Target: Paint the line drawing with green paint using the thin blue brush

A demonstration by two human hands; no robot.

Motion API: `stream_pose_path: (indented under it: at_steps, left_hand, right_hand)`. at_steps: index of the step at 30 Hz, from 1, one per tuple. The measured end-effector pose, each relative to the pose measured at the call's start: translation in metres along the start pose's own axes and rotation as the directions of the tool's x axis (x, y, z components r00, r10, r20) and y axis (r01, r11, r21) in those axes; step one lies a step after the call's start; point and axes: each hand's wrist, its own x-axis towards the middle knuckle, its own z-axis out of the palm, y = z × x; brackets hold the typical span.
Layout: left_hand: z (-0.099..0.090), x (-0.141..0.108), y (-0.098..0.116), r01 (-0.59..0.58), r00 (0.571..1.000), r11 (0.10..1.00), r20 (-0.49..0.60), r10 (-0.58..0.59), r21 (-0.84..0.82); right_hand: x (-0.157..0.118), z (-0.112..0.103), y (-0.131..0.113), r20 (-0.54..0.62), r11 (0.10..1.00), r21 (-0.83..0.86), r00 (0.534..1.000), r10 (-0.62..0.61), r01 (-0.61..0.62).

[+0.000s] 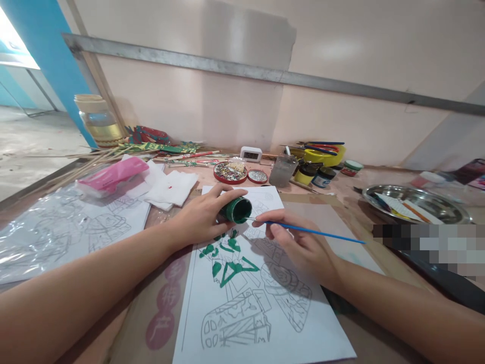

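Observation:
A jar of dark green paint [238, 210] is tilted with its open mouth toward the right, and my left hand [206, 212] is wrapped around it. My right hand [297, 235] pinches a thin blue paintbrush [322, 233] near its front end, the tip at the jar's mouth. Beneath both hands lies a white sheet [242, 313] with pencil line drawings. Several shapes in its upper middle are painted green; the lower figures are bare outlines.
Behind stand a red dish of beads [230, 173], a small clock [251, 153], a cloudy water cup [283, 171] and paint jars [305, 173]. Tissues [172, 188] and plastic-covered drawings [64, 232] lie left; a metal bowl [417, 202] sits right.

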Motion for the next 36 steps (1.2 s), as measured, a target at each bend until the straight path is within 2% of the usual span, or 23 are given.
stream_pose_path:
  at_steps: [3, 7, 10, 13, 18, 22, 25, 28, 36]
  left_hand:
    - [0.001, 0.000, 0.000, -0.017, 1.000, 1.000, -0.014, 0.016, -0.015]
    - [0.002, 0.001, 0.003, -0.002, 1.000, 0.999, -0.013, 0.002, -0.040]
    - [0.002, 0.001, 0.006, 0.015, 1.000, 0.999, 0.002, -0.015, -0.048]
    - [0.002, 0.002, 0.007, 0.002, 1.000, 0.999, 0.014, -0.001, -0.046]
    - [0.004, 0.002, 0.005, -0.010, 1.000, 0.999, -0.007, 0.009, -0.041]
    - [0.004, 0.001, 0.005, -0.024, 1.000, 0.998, -0.013, 0.023, -0.058]
    - [0.005, 0.001, 0.006, -0.014, 1.000, 0.998, -0.014, 0.013, -0.059]
    - [0.005, 0.002, 0.006, -0.009, 1.000, 0.998, -0.015, 0.008, -0.061]
    - [0.004, 0.003, 0.007, -0.005, 1.000, 0.998, -0.009, 0.004, -0.068]
  right_hand:
    - [0.000, -0.008, -0.006, -0.008, 0.993, 0.024, 0.993, -0.118, 0.118]
    - [0.001, -0.026, -0.024, 0.166, 0.965, 0.031, 0.951, -0.261, 0.260]
    - [-0.001, -0.036, -0.037, 0.245, 0.957, -0.009, 0.928, -0.280, 0.291]
    - [-0.004, -0.033, -0.045, 0.295, 0.963, 0.022, 0.918, -0.263, 0.269]
    - [0.001, -0.012, -0.046, 0.396, 0.954, 0.088, 0.869, -0.297, 0.287]
    - [0.007, 0.006, -0.037, 0.349, 0.964, 0.084, 0.899, -0.265, 0.251]
    - [0.006, 0.017, -0.030, 0.242, 0.965, 0.120, 0.936, -0.254, 0.231]
    - [0.002, 0.024, -0.024, 0.169, 0.951, 0.180, 0.944, -0.284, 0.253]
    - [0.000, 0.022, -0.022, 0.233, 0.940, 0.232, 0.924, -0.305, 0.252]
